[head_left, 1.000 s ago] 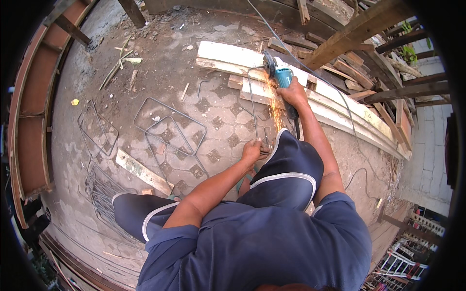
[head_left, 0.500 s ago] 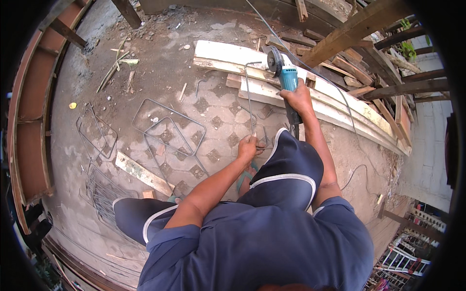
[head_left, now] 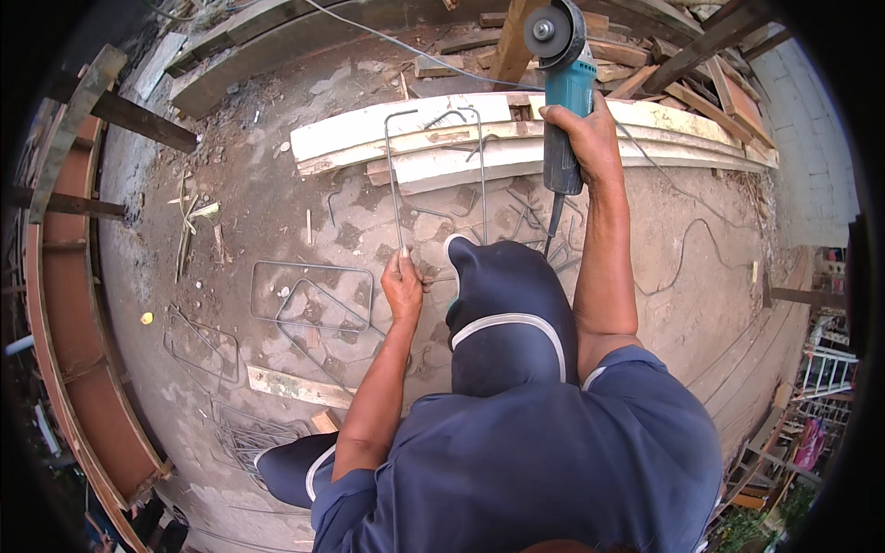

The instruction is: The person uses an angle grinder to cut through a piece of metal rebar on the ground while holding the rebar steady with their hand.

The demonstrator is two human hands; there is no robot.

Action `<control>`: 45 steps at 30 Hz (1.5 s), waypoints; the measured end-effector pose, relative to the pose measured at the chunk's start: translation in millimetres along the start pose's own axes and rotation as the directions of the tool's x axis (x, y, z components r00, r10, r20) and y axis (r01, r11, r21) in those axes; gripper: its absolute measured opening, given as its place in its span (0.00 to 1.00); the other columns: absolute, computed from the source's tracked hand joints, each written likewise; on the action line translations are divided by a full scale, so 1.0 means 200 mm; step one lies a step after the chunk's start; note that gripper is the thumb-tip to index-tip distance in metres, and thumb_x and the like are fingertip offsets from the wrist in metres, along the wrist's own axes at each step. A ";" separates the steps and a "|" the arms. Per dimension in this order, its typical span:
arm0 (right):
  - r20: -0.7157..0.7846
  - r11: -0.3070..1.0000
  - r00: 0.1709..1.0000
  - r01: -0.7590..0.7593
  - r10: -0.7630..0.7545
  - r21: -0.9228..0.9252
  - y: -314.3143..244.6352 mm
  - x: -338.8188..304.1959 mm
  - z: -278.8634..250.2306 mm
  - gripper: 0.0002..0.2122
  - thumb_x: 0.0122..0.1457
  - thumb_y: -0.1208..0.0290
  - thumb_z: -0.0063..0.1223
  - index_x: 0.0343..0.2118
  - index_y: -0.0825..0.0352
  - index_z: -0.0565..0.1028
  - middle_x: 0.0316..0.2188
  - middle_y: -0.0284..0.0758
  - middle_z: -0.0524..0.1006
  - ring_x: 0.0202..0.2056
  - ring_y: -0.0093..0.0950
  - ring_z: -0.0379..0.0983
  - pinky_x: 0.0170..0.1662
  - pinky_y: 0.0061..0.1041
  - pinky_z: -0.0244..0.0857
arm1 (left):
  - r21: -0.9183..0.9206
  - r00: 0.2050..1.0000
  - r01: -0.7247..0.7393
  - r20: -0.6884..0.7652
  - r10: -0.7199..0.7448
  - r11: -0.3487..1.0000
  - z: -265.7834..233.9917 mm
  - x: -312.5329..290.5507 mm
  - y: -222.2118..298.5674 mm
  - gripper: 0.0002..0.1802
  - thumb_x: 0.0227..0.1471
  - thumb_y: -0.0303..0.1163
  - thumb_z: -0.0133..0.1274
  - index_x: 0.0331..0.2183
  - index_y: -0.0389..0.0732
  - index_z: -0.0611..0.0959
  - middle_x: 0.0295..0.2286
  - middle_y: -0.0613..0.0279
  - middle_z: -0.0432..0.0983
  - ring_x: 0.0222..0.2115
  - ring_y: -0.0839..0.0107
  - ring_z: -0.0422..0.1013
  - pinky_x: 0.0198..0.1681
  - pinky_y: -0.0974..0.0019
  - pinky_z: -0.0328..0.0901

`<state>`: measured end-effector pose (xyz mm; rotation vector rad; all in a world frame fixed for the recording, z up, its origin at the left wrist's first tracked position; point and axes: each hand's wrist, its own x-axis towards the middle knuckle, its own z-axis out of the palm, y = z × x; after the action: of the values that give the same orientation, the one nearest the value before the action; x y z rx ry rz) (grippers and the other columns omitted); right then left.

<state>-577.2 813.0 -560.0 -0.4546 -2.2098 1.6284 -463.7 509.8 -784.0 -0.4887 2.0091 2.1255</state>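
- Head view, with 12 o'clock at the picture's top: the right hand (head_left: pixel 595 138), at about 1 o'clock, is closed round a grinder (head_left: pixel 572 88), thumb across the handle; the fingers underneath are hidden.
- The grinder's long axis runs almost straight between 6 and 12 o'clock, disc end at 12, tail at 6.
- It has a teal body, a black rear handle and a grey disc (head_left: pixel 546 31) with a nut at its centre; the disc's flat face shows, and a dark guard curves round part of it.
- The left hand (head_left: pixel 403 284), just toward 9 o'clock from the middle, grips a thin grey bent rod (head_left: pixel 394 184).
- This rod points to 12 o'clock, leaning slightly toward 11; its top end hooks toward 3.
- A second hooked rod (head_left: pixel 482 175) stands beside it, its hook turned toward 9. Whether the two join I cannot tell, as the dark trouser leg (head_left: pixel 512 300) covers that area.
- The grinder's cord (head_left: pixel 556 217) leaves the tail toward 6 and disappears behind that leg.
- Pale boards (head_left: pixel 341 135) stretch from 10 to 2 o'clock.
- A wire rectangle (head_left: pixel 313 266) lies at 9; farther out, toward 8, a heap of bent wire (head_left: pixel 258 438) is partly hidden by the other knee.
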 end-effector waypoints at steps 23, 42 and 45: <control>-0.315 0.935 0.937 0.239 -0.152 0.261 -0.02 0.00 -0.21 0.25 0.50 0.69 0.71 0.46 0.78 0.73 0.33 0.41 0.80 0.29 0.28 0.80 0.33 0.23 0.75 | 0.303 0.972 -0.096 -0.175 0.154 0.948 -0.62 -0.20 0.40 0.20 0.70 0.42 0.47 0.45 0.34 0.84 0.16 0.72 0.64 0.14 0.85 0.57 0.16 0.75 0.52; 0.022 0.917 0.998 -0.060 0.056 0.395 0.22 0.15 0.04 0.16 0.58 0.72 0.64 0.46 0.78 0.77 0.38 0.45 0.82 0.33 0.31 0.81 0.35 0.30 0.78 | -0.207 0.156 -0.150 -0.971 -0.184 0.967 -2.27 -0.86 0.08 0.17 0.62 0.38 0.56 0.39 0.32 0.80 0.20 0.59 0.71 0.13 0.66 0.70 0.12 0.69 0.58; 0.029 0.921 0.998 -0.056 0.048 0.385 0.20 0.16 0.07 0.17 0.57 0.71 0.66 0.45 0.79 0.79 0.36 0.43 0.82 0.32 0.30 0.81 0.35 0.28 0.76 | -0.168 0.184 -0.165 -0.973 -0.137 0.972 -2.47 -0.80 0.18 0.20 0.63 0.43 0.55 0.42 0.31 0.80 0.22 0.58 0.73 0.14 0.66 0.71 0.14 0.68 0.60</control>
<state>-609.8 828.1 -599.5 -0.3878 -1.8336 2.0422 -270.9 31.6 -711.3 -2.5051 2.0840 2.2199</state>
